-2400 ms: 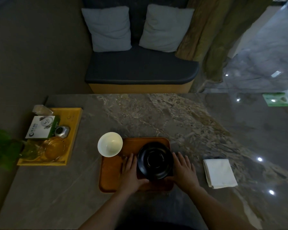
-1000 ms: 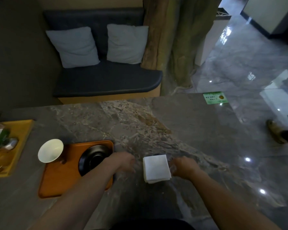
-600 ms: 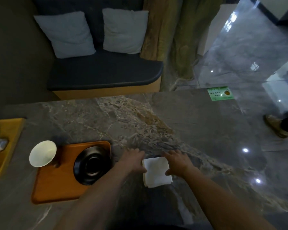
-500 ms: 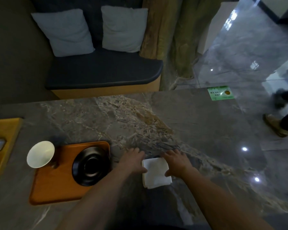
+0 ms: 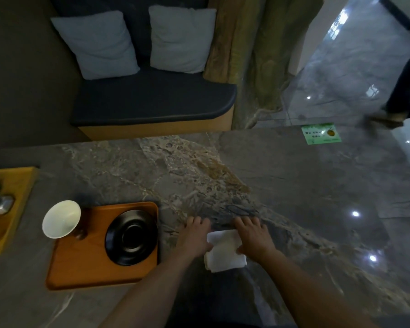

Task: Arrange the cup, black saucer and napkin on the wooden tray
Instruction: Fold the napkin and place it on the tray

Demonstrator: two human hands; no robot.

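Both of my hands rest on the white napkin [image 5: 225, 253], which lies on the table [image 5: 294, 197] just right of the wooden tray [image 5: 81, 263]. My left hand [image 5: 194, 237] covers the napkin's left edge with fingers spread flat; my right hand [image 5: 255, 237] covers its right edge likewise, thumb on the cloth. The black saucer [image 5: 131, 237] sits on the tray's right half. The white cup [image 5: 61, 222] stands at the tray's far left corner; whether on or off it, I cannot tell.
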